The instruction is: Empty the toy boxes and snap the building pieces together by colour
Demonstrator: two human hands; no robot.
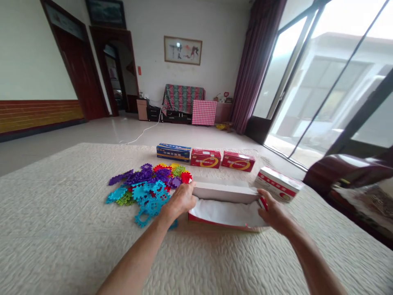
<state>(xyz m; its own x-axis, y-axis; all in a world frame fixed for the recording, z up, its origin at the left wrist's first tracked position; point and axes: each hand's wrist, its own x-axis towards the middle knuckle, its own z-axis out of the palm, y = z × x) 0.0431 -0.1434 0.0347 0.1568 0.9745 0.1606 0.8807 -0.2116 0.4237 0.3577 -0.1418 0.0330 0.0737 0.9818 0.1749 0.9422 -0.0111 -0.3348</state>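
An opened cardboard box (221,223) with red outer walls rests on the quilted cover in front of me. White padding or lining (222,211) shows inside it, and its pale flap stands raised along the far side. My left hand (183,198) grips the box's left end, thumb toward the inside. At the right end, my right hand (272,211) is closed on the box's edge, with a bit of red card showing by its fingers. Just left of the box lies a heap of plastic interlocking pieces, blue (150,200), purple (141,175), red, yellow and green.
Behind the open box stand a blue box (173,153) and two red boxes (205,158) (238,161) in a row. A white and red box (278,184) sits at the right. Beyond the cover's right edge is a dark wooden armrest (346,176).
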